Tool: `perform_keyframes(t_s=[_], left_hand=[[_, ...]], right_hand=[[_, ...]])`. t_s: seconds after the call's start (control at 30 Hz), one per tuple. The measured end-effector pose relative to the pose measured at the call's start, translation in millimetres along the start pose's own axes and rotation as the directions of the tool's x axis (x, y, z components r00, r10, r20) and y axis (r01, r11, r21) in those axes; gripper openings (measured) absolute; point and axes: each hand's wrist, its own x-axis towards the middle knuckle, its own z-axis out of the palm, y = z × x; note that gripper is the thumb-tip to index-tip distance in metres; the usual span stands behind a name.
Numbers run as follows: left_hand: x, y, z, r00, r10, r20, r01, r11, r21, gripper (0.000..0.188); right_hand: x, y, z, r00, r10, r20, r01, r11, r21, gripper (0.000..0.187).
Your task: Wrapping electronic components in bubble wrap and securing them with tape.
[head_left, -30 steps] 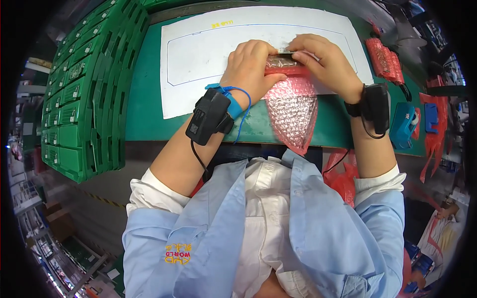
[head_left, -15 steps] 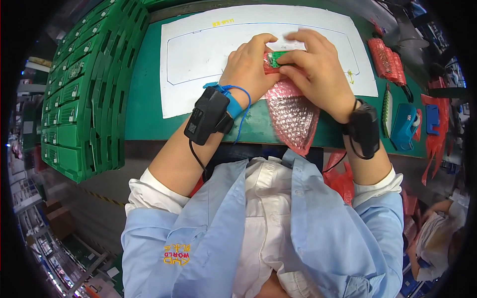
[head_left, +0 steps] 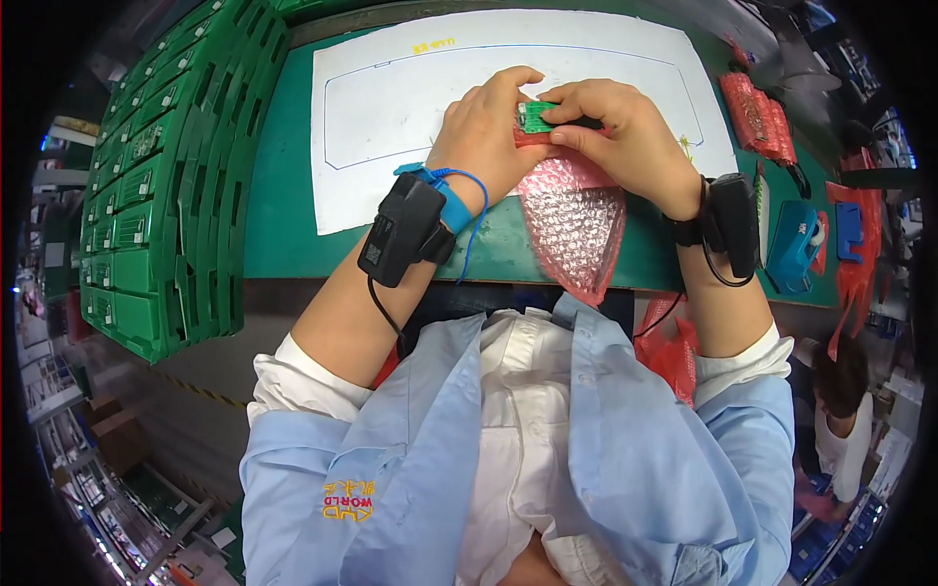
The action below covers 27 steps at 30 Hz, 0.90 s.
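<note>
Head view: both hands are meeting over a white sheet [head_left: 391, 107] on a green mat [head_left: 283, 195].
Hidden: fingers are covering most of a small green board [head_left: 534, 114].
Left hand [head_left: 484, 132]: gripping the pink bubble bag [head_left: 572, 220] at its mouth.
Right hand [head_left: 625, 137]: pinching the board at the bag's opening.
Around: green trays [head_left: 147, 186] are standing at the left; red bags [head_left: 757, 112] are lying at the right.

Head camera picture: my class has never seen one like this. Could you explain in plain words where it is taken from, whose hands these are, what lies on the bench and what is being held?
The camera sits on a person's head and looks down, so the blue shirt and both forearms belong to the wearer. The wide lens bends straight edges. The left hand and right hand together hold a small green circuit board at the mouth of a pink bubble-wrap bag. Beneath them lies a white paper sheet on a green mat. Green trays are stacked at the left. Each wrist carries a black strapped device.
</note>
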Motion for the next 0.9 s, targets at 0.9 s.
perform_keyframes(t_s=[0.9], left_hand=[[-6,-2,-6,0.991,-0.036,0.126,0.032,0.999,0.029,0.043]], right_hand=[[-7,20,-17,0.969,0.124,0.213,-0.125,0.992,-0.006,0.051]])
